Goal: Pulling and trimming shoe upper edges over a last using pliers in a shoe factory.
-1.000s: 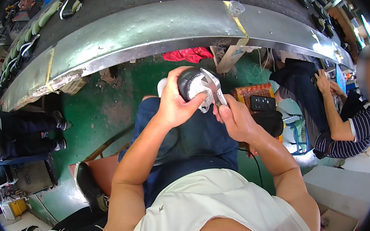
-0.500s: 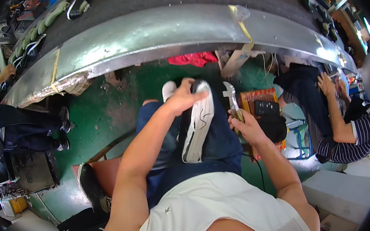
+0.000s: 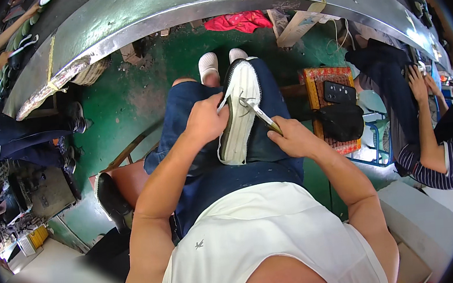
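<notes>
A shoe (image 3: 237, 140) lies bottom-up along my thighs, toe pointing away. Its underside is whitish with a black scribble, and dark upper material shows round its edge. My left hand (image 3: 207, 120) is closed on the shoe's left edge near the middle. In my right hand (image 3: 293, 136) are metal lasting pliers (image 3: 261, 115), gripped by the handles. The jaws of the pliers touch or hover just over the white underside, beside the scribble; contact is hard to judge.
Ahead runs a long metal-edged bench (image 3: 170, 13) with yellow tape. At right, a beaded seat (image 3: 313, 81) bears a dark pouch (image 3: 342, 122) and a black phone-like object (image 3: 339, 92). A black shoe (image 3: 111, 199) stands at left. Co-workers sit right and stand left; red cloth (image 3: 239, 23) lies ahead.
My left hand has shifted from the shoe's toe to its left edge. The pliers have swung left from beside the shoe to its underside. My view has tilted nearer my body.
</notes>
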{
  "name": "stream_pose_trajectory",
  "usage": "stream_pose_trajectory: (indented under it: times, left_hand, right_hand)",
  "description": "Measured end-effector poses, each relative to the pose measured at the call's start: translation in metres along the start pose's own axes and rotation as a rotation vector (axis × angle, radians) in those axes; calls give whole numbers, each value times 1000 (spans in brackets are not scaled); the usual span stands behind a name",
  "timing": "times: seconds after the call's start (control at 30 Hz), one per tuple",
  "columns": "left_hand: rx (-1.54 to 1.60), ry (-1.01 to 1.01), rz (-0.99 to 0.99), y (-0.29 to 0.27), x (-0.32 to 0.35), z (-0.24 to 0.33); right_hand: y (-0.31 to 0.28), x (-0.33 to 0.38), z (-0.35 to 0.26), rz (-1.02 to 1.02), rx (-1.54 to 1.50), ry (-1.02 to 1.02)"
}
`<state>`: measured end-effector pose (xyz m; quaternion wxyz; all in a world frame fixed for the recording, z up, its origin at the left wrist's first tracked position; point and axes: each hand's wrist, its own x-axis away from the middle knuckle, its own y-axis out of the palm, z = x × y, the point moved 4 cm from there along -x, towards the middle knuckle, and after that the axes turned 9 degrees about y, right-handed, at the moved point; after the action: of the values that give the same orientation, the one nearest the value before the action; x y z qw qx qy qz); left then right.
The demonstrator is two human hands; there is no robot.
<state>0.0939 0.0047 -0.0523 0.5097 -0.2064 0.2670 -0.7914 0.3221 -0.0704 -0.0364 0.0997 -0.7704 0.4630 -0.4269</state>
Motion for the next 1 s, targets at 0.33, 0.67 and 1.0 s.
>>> stream_pose_trajectory:
  times: [0.33,0.67,1.0]
  left_hand:
    - [-340,296,236,14,0,29]
    - [1373,-575,21,64,-11,-44]
    - [1283,-302,23,55,-17,-47]
  right_hand:
    - [-44,-13,-24,-419,-81,205]
    - [-52,-47,-52,-272,465,-86]
    - [-6,-46,-21,-315,-291,290]
